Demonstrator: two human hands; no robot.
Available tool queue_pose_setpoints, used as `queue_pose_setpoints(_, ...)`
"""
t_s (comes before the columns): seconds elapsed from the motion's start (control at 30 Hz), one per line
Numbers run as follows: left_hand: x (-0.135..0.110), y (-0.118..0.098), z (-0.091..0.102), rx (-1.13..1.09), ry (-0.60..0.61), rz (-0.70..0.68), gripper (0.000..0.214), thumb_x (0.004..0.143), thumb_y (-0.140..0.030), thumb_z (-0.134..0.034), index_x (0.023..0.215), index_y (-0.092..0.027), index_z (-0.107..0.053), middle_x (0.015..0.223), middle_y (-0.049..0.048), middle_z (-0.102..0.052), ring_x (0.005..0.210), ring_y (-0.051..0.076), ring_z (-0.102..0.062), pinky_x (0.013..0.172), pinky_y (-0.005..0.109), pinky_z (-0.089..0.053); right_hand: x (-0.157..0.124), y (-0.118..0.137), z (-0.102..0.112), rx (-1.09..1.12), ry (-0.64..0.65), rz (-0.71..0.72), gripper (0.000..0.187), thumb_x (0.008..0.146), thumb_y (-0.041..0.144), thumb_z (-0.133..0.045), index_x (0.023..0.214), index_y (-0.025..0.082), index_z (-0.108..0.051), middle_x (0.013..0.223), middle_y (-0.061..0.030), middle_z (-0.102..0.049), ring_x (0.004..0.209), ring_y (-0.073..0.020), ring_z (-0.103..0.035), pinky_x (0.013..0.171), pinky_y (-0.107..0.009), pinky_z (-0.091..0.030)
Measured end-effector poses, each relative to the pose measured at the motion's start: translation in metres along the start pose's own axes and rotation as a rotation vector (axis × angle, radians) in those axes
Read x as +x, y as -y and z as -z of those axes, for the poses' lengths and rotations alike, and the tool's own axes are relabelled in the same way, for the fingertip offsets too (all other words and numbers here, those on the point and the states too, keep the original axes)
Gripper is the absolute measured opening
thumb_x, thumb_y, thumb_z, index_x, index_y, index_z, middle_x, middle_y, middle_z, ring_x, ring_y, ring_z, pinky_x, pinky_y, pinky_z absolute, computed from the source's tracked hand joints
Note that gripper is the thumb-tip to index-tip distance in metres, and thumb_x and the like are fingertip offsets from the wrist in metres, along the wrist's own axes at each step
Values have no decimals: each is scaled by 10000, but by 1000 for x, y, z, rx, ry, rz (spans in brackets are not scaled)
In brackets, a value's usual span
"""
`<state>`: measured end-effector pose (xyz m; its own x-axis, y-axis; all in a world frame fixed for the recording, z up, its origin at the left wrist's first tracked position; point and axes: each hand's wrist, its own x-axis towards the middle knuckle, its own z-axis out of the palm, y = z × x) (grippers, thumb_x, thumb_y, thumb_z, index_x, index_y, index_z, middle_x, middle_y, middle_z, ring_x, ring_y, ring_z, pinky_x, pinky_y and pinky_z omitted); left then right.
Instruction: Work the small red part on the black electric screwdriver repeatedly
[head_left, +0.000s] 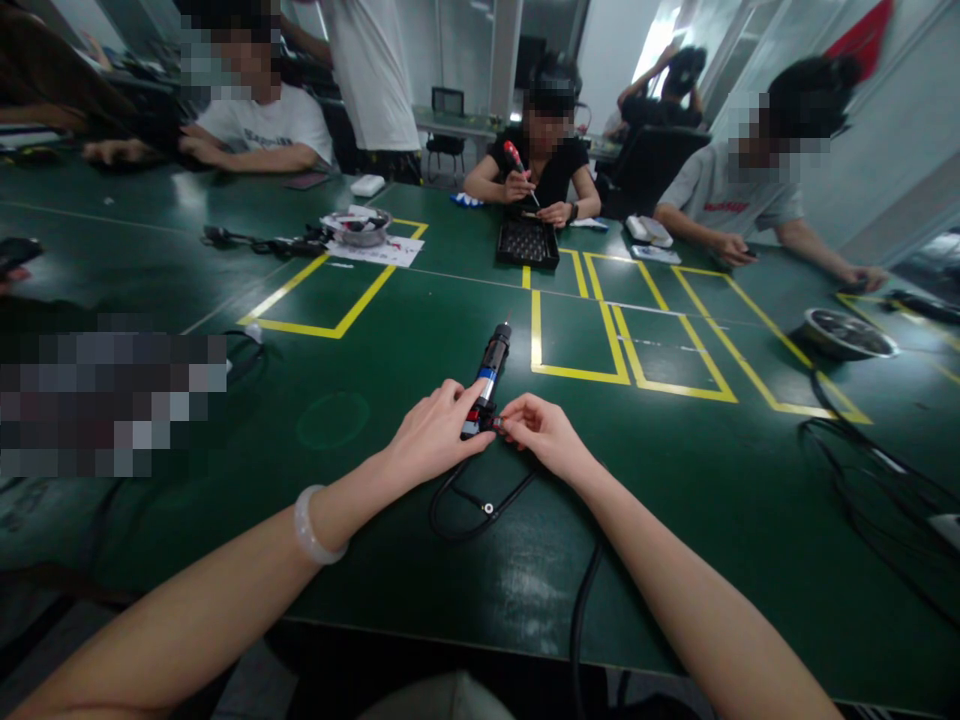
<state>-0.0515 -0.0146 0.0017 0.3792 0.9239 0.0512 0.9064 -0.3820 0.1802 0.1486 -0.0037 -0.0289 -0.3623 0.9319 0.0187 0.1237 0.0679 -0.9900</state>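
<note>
A slim black power tool [491,360], which looks like an electric screwdriver with a blue and silver band, lies on the green table with its thin tip pointing away from me. My left hand [439,430] wraps round its rear part from the left. Close beside it, my right hand [544,430] pinches a small dark piece at the tool's rear end; my fingers partly hide that piece, and I cannot tell whether it is a plug. A black cable [442,520] loops on the table just below my hands, with a small round metal end [488,509] in the loop.
Yellow tape rectangles [581,375] mark the green table [360,590]. Across it, a person holds a red screwdriver [514,158] over a black tray [527,245]. A bowl of parts [360,228] stands far left, a metal bowl [851,335] right. Black cables [862,480] lie at right.
</note>
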Motion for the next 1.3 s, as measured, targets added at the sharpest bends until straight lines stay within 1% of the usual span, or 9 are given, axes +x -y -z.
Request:
queue_pose_setpoints(0.17,1,0,-1,6,2,-1,729,873,-545,-525,1503,-253,-303,1173,111,-512,1004,266,-584,783,344,-471,2,-4,0,-32,-22,19,175,780,308,-666,849,165,-592,762,-22,-635,632,-117,-564,591,-258,-465)
queue_pose_setpoints(0.3,0,-1,0,10,1,1,720,876,-538,-522,1502,-255,-306,1162,106,-510,1010,265,-581,794,345,-475,3,-6,-1,-46,-17,18,183,782,326,-667,841,169,-593,747,-18,-639,611,-115,-550,581,-254,-445)
queue_pose_setpoints(0.47,-1,-2,1,6,-10,-5,701,884,-527,-513,1500,-261,-309,1142,100,-510,992,262,-582,790,350,-480,3,-8,-4,-111,-43,24,176,801,330,-653,854,170,-604,717,-9,-635,614,-119,-547,582,-248,-429)
queue_pose_setpoints(0.73,-1,-2,1,9,-5,-4,715,879,-533,-523,1503,-257,-309,1153,103,-502,992,255,-575,782,337,-470,2,-1,-5,-236,-74,82,128,826,290,-620,865,168,-631,718,8,-613,603,-107,-509,576,-233,-405)
queue_pose_setpoints(1.0,-1,-2,1,15,-11,-12,703,886,-531,-510,1502,-251,-316,1131,96,-501,977,252,-573,778,340,-469,3,-5,-6,-152,-50,57,155,829,303,-617,885,158,-624,813,-34,-667,693,-133,-593,665,-267,-468)
queue_pose_setpoints(1.17,-1,-2,1,15,-8,-13,703,891,-530,-500,1507,-249,-311,1135,100,-500,978,251,-573,763,332,-469,3,-4,-8,-191,-65,61,128,823,286,-622,868,167,-618,780,-20,-654,665,-127,-579,632,-258,-453)
queue_pose_setpoints(1.3,-1,-2,0,18,-12,-13,699,895,-530,-489,1509,-248,-310,1130,101,-500,977,253,-575,773,340,-474,4,-4,-10,-252,-81,66,95,807,257,-631,839,171,-606,710,9,-605,613,-116,-537,598,-252,-421)
